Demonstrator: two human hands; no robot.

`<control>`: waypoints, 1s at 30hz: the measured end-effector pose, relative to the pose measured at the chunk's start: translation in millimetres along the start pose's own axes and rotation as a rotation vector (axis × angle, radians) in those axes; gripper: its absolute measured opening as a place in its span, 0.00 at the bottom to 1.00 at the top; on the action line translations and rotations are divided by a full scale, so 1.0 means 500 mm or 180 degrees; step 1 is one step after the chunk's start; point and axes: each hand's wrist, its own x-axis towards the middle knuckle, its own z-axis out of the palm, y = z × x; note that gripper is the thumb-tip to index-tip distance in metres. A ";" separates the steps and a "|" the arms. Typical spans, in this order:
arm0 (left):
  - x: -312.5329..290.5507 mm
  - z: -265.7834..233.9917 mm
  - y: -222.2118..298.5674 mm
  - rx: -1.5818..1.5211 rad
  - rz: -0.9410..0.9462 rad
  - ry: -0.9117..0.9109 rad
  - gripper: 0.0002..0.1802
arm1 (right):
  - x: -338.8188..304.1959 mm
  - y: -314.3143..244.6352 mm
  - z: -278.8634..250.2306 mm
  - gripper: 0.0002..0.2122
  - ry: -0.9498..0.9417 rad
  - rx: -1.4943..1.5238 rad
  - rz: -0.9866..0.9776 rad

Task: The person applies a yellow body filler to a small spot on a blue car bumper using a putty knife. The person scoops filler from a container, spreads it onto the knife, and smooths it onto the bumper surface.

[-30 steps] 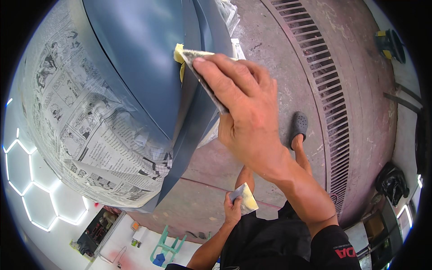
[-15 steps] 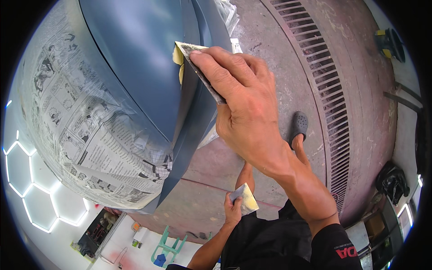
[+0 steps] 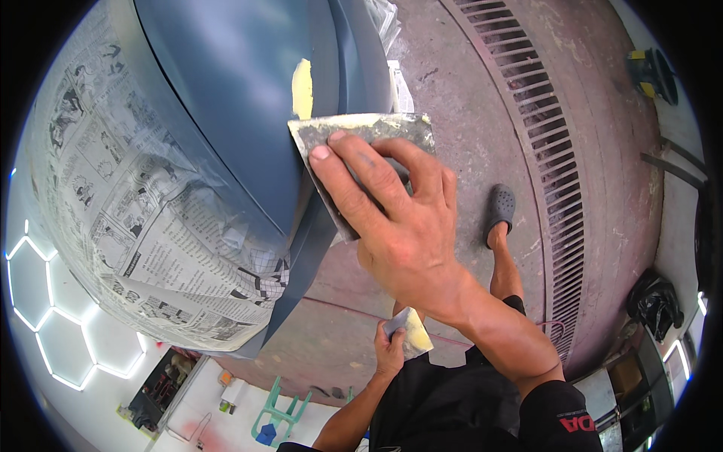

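My right hand [image 3: 392, 211] grips a flat metal spreader [image 3: 361, 139] smeared with grey residue, held just off the blue-grey car panel [image 3: 233, 98]. A strip of pale yellow filler [image 3: 302, 87] lies on the panel right above the spreader's edge. Lower down, near my waist, my left hand [image 3: 390, 348] holds a second small scraper [image 3: 409, 333] carrying a dab of yellow filler. Newspaper masking [image 3: 128, 211] covers the panel's left side.
A long metal drain grate [image 3: 553, 173] runs through the concrete floor at right. My foot in a grey clog [image 3: 500, 211] stands beside it. A black bag [image 3: 654, 303] lies at the right, a green stool [image 3: 280, 410] at the bottom, a yellow tool [image 3: 649, 69] top right.
My right hand has pulled the spreader down and off the panel, uncovering a yellow filler strip that it was pressing over before. My left hand has stayed by my waist.
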 end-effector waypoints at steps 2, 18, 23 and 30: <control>0.002 0.002 0.001 -0.0066 0.0054 0.0011 0.10 | -0.014 -0.001 -0.006 0.28 -0.0088 0.0033 -0.0034; 0.004 0.005 0.008 0.0064 0.0091 0.0056 0.11 | 0.074 0.039 -0.001 0.33 0.0135 0.0742 0.0462; 0.005 0.006 0.008 0.0062 0.0122 0.0053 0.10 | 0.075 0.041 0.005 0.29 0.0157 0.0717 0.0396; 0.005 0.005 0.005 -0.0076 0.0085 0.0037 0.10 | 0.065 0.026 0.008 0.32 0.0143 0.0532 0.0338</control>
